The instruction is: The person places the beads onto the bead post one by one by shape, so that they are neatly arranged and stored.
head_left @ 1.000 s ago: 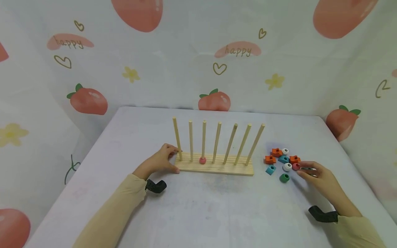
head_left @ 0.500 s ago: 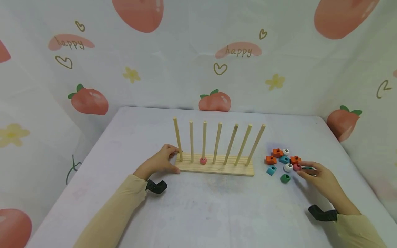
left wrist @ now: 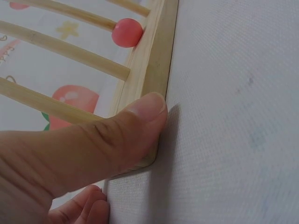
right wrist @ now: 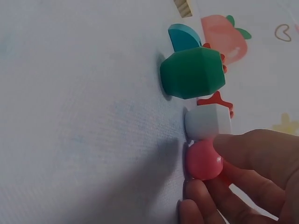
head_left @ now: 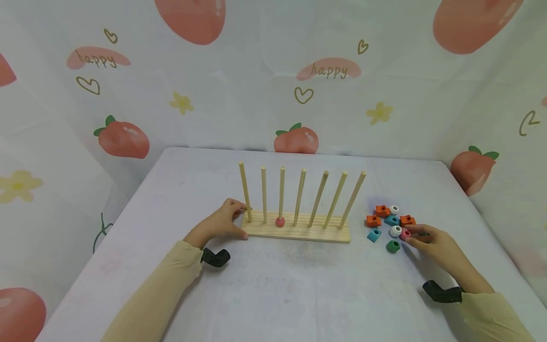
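My left hand (head_left: 219,222) grips the left end of a wooden peg board (head_left: 299,232), its thumb along the front edge. Upright pegs stand in a row on the board, and a pink bead (head_left: 279,222) sits at the foot of the third from the left. Over at the right, my right hand (head_left: 440,248) pinches a red bead (right wrist: 204,161) between thumb and fingers, low at the table surface. In the right wrist view that bead lies right beside a white bead (right wrist: 208,122). A green faceted bead (right wrist: 192,73) lies past it.
Around the right hand lie loose beads: orange star-shaped ones (head_left: 373,221), blue ones (head_left: 373,234) and a second white one (head_left: 394,209). White cloth covers the table (head_left: 273,289). A printed curtain (head_left: 239,95) hangs behind.
My right hand has shifted slightly left and toward me, bringing the red bead up against the white one. The left hand and peg board have stayed put.
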A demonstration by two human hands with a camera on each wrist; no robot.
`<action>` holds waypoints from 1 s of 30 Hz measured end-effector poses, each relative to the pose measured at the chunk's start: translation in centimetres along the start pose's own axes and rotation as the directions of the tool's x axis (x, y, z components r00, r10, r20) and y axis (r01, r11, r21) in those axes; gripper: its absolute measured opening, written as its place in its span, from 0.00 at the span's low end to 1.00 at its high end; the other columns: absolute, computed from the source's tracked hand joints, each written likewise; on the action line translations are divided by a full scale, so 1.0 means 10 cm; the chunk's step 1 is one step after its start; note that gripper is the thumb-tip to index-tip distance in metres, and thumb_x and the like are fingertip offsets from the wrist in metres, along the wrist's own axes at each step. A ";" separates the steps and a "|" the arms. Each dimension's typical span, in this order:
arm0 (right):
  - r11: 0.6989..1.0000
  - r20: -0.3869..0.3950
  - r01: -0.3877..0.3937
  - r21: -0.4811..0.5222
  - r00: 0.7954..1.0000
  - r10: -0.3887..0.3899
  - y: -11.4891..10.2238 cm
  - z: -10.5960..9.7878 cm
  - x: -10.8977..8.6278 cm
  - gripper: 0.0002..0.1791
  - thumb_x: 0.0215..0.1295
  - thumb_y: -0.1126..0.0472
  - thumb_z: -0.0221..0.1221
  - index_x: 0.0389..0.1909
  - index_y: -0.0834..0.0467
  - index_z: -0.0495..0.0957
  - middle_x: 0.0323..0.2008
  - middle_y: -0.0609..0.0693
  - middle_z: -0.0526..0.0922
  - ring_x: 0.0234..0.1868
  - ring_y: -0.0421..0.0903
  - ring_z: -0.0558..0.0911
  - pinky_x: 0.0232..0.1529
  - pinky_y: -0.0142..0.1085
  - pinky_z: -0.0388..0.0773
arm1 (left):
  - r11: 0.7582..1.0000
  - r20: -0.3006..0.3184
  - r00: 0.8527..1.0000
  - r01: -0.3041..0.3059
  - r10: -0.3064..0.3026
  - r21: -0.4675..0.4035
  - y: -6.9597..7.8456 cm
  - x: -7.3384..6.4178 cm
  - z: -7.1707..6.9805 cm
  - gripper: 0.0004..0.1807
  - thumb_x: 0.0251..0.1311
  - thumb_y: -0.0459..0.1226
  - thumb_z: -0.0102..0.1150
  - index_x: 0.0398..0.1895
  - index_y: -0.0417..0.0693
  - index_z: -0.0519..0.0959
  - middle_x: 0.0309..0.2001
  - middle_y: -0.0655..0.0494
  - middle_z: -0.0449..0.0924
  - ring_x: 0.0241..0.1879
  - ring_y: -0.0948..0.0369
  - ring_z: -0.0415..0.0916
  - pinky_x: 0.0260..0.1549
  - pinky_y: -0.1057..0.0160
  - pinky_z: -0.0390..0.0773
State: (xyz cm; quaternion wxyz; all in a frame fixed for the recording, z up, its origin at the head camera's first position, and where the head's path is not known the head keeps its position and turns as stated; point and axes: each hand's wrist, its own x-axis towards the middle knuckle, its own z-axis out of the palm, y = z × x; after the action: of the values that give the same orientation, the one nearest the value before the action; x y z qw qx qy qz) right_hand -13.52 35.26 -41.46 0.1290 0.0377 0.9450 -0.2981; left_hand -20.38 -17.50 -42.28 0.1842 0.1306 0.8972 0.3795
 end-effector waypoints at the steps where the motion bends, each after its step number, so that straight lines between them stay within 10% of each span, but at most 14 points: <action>1: 1.000 0.004 0.001 -0.001 1.000 -0.001 0.00 0.00 0.01 0.38 0.66 0.39 0.56 0.61 0.68 0.69 0.56 0.73 0.72 0.51 0.65 0.76 0.41 0.47 0.81 | 1.000 0.000 1.000 -0.003 0.003 -0.001 0.00 0.00 0.00 0.45 0.40 0.38 0.80 0.63 0.37 0.67 0.61 0.40 0.58 0.64 0.44 0.62 0.65 0.46 0.65; 30: 0.999 -0.007 -0.027 -0.043 1.000 0.027 -0.07 0.05 0.04 0.33 0.64 0.47 0.61 0.58 0.69 0.71 0.49 0.69 0.78 0.48 0.63 0.77 0.44 0.51 0.81 | 1.000 -0.004 1.000 -0.001 0.001 -0.028 -0.03 0.00 0.01 0.46 0.40 0.37 0.80 0.64 0.37 0.67 0.61 0.41 0.58 0.64 0.44 0.62 0.65 0.46 0.65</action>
State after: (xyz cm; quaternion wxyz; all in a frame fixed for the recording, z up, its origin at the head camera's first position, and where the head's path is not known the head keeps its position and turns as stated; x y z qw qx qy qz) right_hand -13.95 34.37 -41.57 0.1306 0.0485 0.9510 -0.2759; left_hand -20.39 -17.58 -42.56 0.1838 0.1276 0.8922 0.3923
